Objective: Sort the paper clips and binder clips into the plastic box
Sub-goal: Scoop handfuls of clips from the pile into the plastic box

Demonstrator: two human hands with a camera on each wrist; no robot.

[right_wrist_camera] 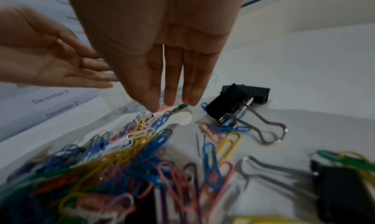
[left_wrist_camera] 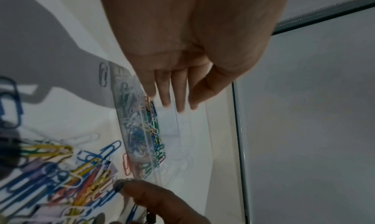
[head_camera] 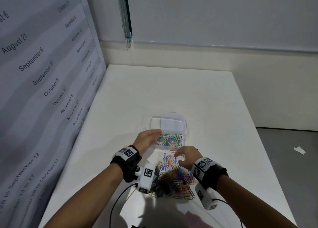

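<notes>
A: Right, where's the plastic box (head_camera: 167,123)?
B: Mid-table (head_camera: 206,93), clear, w/ its lid swung back on the far side. Near compartment holds a layer of coloured paper clips (head_camera: 170,140); far part shows only a white patch through the plastic.

A: Left hand (head_camera: 147,139)?
B: Over the box's left edge, fingers (left_wrist_camera: 166,89) straight and together, thumb apart. Released, holding nothing. Fingertips sit just above the clips inside.

A: Right hand (head_camera: 186,157)?
B: Just in front of the box, over the loose heap (head_camera: 173,179) on the table. In the head view the fingers look loosely curled downward; in the right wrist view they run nearly straight, tips just above the top clips of the pile. Nothing gripped that I can see. One dark ring or nail shows on a finger in the left wrist view; can't tell which.

A: Binder clips?
B: Black ones w/ silver wire handles, still on the table. One (right_wrist_camera: 241,100) lies right of the fingertips, another (right_wrist_camera: 343,189) nearer the wrist at the heap's edge.

A: Else?
B: Banner w/ printed dates (head_camera: 43,73) on the left wall; white paper scrap (head_camera: 299,150) on the floor, right.
</notes>
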